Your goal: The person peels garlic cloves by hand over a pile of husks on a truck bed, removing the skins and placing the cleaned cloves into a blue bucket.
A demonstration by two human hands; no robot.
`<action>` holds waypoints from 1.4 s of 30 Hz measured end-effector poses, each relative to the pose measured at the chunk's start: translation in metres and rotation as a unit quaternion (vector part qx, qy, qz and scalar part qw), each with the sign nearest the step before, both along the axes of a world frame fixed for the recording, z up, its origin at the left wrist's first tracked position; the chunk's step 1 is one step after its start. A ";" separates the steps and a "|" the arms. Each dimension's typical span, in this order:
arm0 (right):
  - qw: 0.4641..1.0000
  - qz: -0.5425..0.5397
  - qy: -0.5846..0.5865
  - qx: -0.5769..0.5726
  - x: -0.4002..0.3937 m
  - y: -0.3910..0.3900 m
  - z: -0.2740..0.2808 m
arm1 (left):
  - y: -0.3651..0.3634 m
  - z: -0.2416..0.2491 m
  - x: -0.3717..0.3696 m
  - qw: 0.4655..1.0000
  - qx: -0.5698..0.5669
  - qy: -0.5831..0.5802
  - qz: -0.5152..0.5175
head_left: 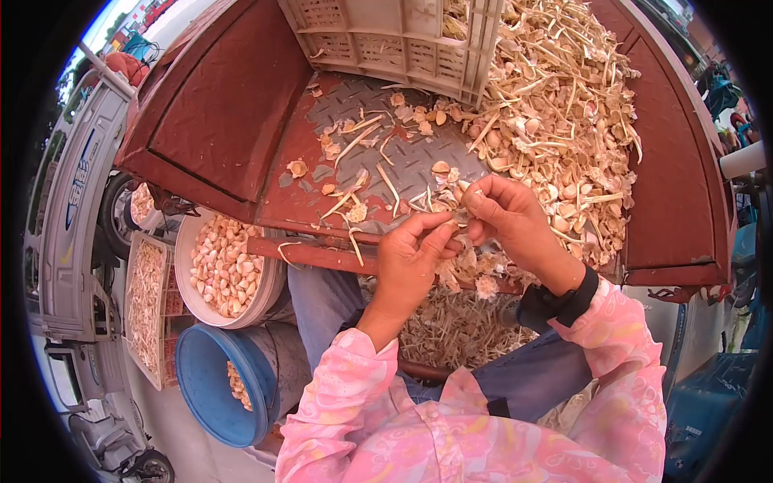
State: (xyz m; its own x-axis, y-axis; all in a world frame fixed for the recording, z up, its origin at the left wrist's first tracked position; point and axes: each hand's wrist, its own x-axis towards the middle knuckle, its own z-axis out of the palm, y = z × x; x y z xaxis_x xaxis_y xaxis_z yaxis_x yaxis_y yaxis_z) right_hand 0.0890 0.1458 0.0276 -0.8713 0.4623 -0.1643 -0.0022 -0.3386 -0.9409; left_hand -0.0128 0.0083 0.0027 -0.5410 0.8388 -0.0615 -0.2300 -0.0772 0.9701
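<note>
Nearest, at the bottom of the frame, the knees (531, 372) sit apart over a litter of husks (459, 330), so a clove dropped there could easily be lost among scraps of the same colour. At the centre, the left hand (407, 258) and right hand (515, 221) meet, thumb and fingertips of each closed in a pinching grip on a small garlic piece (461, 216), largely hidden by the fingers. With so little to hold, papery skin could slip and let it drop over the front edge of the cart bed (338, 90) just beneath. Stems (355, 246) hang over that edge already, and a brush of the left sleeve (346, 386) might sweep them off. At lower left, the blue bucket (201, 378) holds a few cloves and the white tub (270, 294) many; the tub's mouth lies just beside the bed, so stray skins could mix in with the bare cloves. Farther off, at upper right, loose garlic is piled in a heap (555, 137) against the pale crate (394, 50) at top centre; a knock to the crate could make it slide.
</note>
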 end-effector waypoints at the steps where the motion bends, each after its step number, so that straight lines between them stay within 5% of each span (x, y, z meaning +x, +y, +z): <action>1: 0.996 0.007 -0.032 0.078 0.001 0.009 0.003 | 0.001 0.004 -0.004 1.000 -0.008 0.012 0.006; 3: 0.968 0.019 -0.101 0.228 0.009 0.025 0.006 | 0.000 0.011 -0.011 0.999 -0.027 0.034 0.018; 4: 0.895 0.051 -0.135 0.421 0.015 0.032 0.005 | 0.005 0.009 -0.016 0.998 -0.023 0.058 0.026; 7: 0.722 -0.028 -0.160 0.673 0.023 0.032 0.009 | 0.029 0.016 -0.038 0.918 -0.065 0.384 0.071; 8: 0.756 -0.050 -0.182 0.626 0.020 0.033 0.010 | 0.042 0.017 -0.042 0.900 -0.065 0.424 0.074; 13: 0.737 -0.010 -0.137 0.661 -0.008 0.051 -0.006 | 0.088 -0.009 -0.055 0.807 -0.148 0.572 0.001; 17: 0.704 0.053 -0.171 0.688 -0.014 0.048 -0.011 | 0.082 -0.007 -0.056 0.817 -0.195 0.541 -0.046; 26: 0.675 0.065 -0.196 0.708 -0.028 0.046 -0.010 | 0.056 0.007 -0.056 0.740 -0.278 0.610 -0.052; 28: 0.686 0.066 -0.212 0.693 -0.026 0.048 -0.010 | 0.046 0.004 -0.066 0.868 -0.236 0.436 -0.043; 31: 0.826 0.016 -0.148 0.544 -0.022 0.045 0.003 | 0.031 0.026 -0.053 0.985 -0.165 0.006 -0.055; 34: 0.864 0.075 -0.024 0.498 -0.029 0.030 0.019 | 0.026 0.016 -0.040 0.951 -0.054 -0.301 -0.056; 37: 0.783 -0.021 -0.027 0.622 -0.036 0.032 -0.002 | 0.026 -0.006 -0.044 0.897 0.012 -0.437 -0.058; 42: 0.677 0.094 -0.167 0.711 -0.029 0.024 -0.005 | 0.013 0.003 -0.039 0.912 0.010 -0.406 -0.050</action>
State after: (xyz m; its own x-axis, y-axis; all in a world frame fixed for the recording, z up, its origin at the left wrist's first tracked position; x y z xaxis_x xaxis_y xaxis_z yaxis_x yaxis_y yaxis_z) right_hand 0.0601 0.1697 0.0231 -0.9606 0.2471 0.1273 0.2092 0.9443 -0.2541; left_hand -0.0517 0.0216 0.0053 -0.2434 0.8870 -0.3924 -0.8795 -0.0313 0.4749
